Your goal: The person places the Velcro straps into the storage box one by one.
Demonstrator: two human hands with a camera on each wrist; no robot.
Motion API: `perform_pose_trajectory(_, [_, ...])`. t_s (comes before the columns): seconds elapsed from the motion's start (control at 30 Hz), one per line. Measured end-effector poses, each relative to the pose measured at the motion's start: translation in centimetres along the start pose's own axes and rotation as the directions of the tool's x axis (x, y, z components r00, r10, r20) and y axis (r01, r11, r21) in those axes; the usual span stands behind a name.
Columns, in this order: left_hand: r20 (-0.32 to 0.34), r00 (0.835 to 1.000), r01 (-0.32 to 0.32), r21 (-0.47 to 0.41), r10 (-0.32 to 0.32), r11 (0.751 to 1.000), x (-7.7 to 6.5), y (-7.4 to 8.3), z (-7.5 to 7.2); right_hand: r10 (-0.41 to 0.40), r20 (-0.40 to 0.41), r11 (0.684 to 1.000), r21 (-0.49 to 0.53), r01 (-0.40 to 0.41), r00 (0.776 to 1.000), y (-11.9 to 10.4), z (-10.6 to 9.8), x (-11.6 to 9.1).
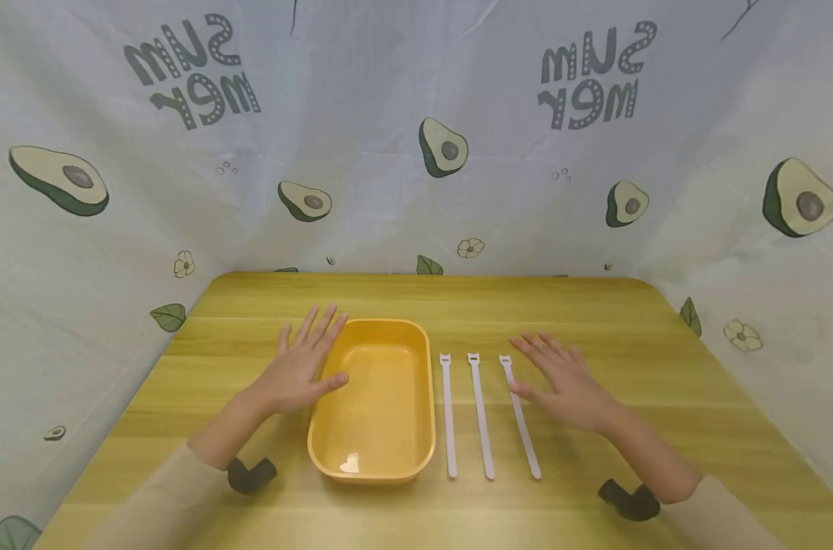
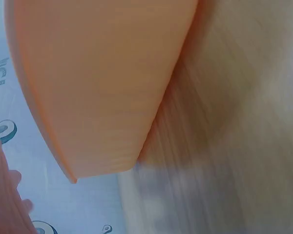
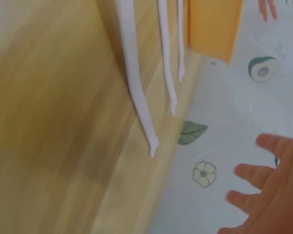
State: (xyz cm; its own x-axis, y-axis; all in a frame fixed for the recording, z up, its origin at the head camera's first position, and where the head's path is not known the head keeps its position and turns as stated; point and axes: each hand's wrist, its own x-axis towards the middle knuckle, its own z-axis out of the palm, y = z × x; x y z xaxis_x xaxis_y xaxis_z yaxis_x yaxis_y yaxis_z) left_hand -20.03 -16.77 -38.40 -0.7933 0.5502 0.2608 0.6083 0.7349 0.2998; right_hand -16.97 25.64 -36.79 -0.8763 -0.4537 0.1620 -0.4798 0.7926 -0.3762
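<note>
An orange-yellow plastic bin (image 1: 375,416) sits on the table, left of the middle. Over its left rim my left hand (image 1: 298,376) is held with fingers straight and spread; whether it touches the rim I cannot tell. Three white straps with slotted heads, which look like cable ties, lie side by side to the right of the bin: a left strap (image 1: 448,420), a middle strap (image 1: 481,420) and a right strap (image 1: 523,425). Near the right strap's head my right hand (image 1: 566,386) hovers, fingers extended, holding nothing. In the right wrist view the hand (image 3: 273,190) appears apart from the straps.
The wood-grain table (image 1: 526,305) has a rounded far edge. A pale curtain (image 1: 361,137) printed with avocados and lettering hangs behind it and along both sides. Dark curved pieces (image 1: 630,502) are at both wrists.
</note>
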Motion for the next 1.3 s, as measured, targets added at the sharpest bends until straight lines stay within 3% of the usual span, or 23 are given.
perform_pose_trajectory(0.1, [-0.028, 0.999, 0.034, -0.178, -0.04, 0.983, -0.2, -0.3, 0.0, 0.029, -0.022, 0.991, 0.134, -0.025, 0.999, -0.1, 0.3, 0.2])
perform_pose_trajectory(0.17, [-0.038, 0.996, 0.064, -0.297, -0.079, 0.953, -0.3, -0.5, 0.0, 0.055, -0.019, 0.973, 0.226, -0.049, 0.998, -0.1, 0.5, 0.2])
perform_pose_trajectory(0.23, [-0.037, 0.991, 0.105, -0.416, -0.132, 0.903, -0.3, -0.6, -0.3, 0.094, -0.009, 0.951, 0.295, -0.087, 0.996, 0.0, 0.8, 0.2])
perform_pose_trajectory(0.33, [-0.015, 0.974, 0.178, -0.568, -0.227, 0.804, -0.3, -0.8, -0.5, 0.155, 0.001, 0.921, 0.36, -0.145, 0.988, -0.1, 1.1, 0.2])
perform_pose_trajectory(0.43, [0.008, 0.956, 0.227, -0.646, -0.292, 0.729, -0.2, -1.0, -0.6, 0.215, 0.003, 0.901, 0.384, -0.2, 0.977, -0.1, 1.4, 0.3])
perform_pose_trajectory(0.7, [0.11, 0.931, 0.309, -0.747, -0.348, 0.589, -0.7, -1.5, 0.4, 0.316, -0.013, 0.887, 0.358, -0.29, 0.949, 0.4, 2.5, 0.6])
perform_pose_trajectory(0.93, [0.162, 0.933, 0.32, -0.783, -0.323, 0.533, -1.0, -2.2, 1.1, 0.382, 0.023, 0.857, 0.366, -0.363, 0.924, 0.4, 2.9, 0.8])
perform_pose_trajectory(1.07, [0.154, 0.941, 0.298, -0.801, -0.302, 0.52, -1.1, -2.4, 1.3, 0.387, 0.022, 0.853, 0.37, -0.367, 0.922, 0.5, 3.3, 0.8])
perform_pose_trajectory(1.3, [0.172, 0.936, 0.311, -0.813, -0.306, 0.493, -1.2, -2.6, 1.5, 0.416, 0.055, 0.83, 0.384, -0.403, 0.908, 0.6, 3.9, 1.0])
